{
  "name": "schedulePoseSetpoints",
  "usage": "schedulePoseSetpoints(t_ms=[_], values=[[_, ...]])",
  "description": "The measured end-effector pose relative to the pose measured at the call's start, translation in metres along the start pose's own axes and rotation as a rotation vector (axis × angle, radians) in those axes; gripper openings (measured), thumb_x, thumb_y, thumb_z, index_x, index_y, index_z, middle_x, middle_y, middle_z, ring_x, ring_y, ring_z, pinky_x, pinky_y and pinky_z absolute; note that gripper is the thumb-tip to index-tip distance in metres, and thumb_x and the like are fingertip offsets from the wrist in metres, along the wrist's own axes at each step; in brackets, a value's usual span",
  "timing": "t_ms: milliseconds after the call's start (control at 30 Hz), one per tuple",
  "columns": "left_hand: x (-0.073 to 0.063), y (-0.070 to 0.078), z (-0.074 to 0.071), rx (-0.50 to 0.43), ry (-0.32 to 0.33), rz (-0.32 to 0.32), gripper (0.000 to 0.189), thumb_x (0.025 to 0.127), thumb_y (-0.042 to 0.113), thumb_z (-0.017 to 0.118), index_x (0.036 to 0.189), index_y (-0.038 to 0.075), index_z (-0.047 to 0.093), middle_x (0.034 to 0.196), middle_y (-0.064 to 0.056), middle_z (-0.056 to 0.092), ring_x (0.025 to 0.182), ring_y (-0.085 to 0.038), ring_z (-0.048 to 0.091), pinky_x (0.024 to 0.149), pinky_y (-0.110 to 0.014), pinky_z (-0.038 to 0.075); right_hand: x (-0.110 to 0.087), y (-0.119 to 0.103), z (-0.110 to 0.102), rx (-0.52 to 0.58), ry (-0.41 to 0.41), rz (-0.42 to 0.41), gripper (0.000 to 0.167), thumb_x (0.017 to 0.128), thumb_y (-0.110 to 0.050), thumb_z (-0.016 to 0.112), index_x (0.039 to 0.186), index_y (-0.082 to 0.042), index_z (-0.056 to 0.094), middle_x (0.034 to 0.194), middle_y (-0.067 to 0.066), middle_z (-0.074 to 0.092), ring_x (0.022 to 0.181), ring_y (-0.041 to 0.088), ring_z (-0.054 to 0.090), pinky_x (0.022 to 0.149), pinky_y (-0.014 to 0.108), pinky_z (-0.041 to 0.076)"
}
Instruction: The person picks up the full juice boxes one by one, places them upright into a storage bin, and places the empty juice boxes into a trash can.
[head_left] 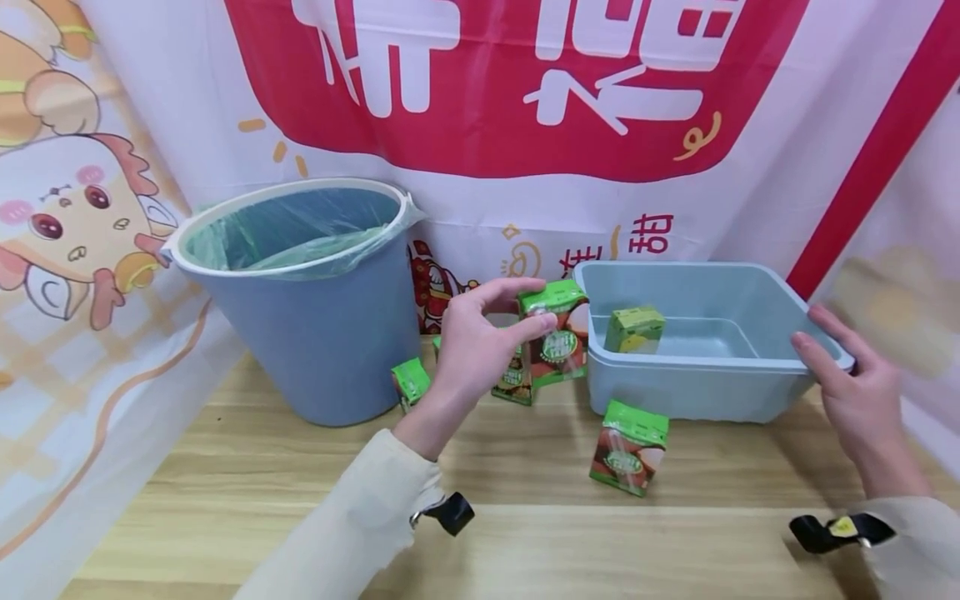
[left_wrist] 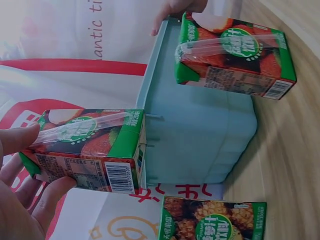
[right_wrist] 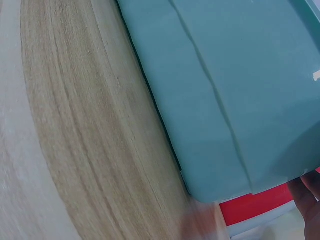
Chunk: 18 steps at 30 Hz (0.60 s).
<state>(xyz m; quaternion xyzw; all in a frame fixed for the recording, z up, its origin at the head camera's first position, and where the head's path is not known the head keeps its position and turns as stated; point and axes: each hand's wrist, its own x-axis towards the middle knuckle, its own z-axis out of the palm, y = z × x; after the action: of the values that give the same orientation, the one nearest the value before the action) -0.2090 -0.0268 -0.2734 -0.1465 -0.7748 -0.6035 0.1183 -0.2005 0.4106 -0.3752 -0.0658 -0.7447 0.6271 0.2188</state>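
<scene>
- Left hand (head_left: 480,342) grips a lychee carton (head_left: 553,333) upright, just left of the blue tub (head_left: 750,283).
- Right hand (head_left: 855,392), fingers relaxed, rests on the tub's right rim, farther from the carton.

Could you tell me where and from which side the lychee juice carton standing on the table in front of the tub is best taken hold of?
Judging by its pose, grip the standing carton across its two narrow sides near the green top, coming from above. It stands upright and apart from the tub, so fingers fit on both sides.
</scene>
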Motion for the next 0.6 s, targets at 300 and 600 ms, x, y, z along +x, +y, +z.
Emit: schedulePoseSetpoints(t_ms=[300,600], values=[[0.013,0.009,0.007,-0.048,0.017,0.033,0.032,0.089,0.025,0.088,0.121,0.026,0.08,0.117,0.006,0.075,0.104,-0.015,0.07,0.078,-0.044,0.065,0.0,-0.001,0.0,0.045,0.019,-0.019,0.057,0.1,-0.019,0.074,0.155,-0.022,0.057,0.156,-0.024,0.055,0.114,-0.002,0.046,0.069,0.004,0.042],[0.027,0.019,0.02,-0.078,0.023,0.03,0.032,0.09,0.024,0.087,0.121,0.027,0.08,0.117,0.005,0.075,0.106,-0.015,0.069,0.08,-0.032,0.063,-0.001,-0.001,0.0,0.05,0.015,-0.024,0.058,0.101,-0.019,0.073,0.156,-0.021,0.055,0.159,-0.022,0.053,0.128,-0.001,0.047,0.078,-0.001,0.043]])
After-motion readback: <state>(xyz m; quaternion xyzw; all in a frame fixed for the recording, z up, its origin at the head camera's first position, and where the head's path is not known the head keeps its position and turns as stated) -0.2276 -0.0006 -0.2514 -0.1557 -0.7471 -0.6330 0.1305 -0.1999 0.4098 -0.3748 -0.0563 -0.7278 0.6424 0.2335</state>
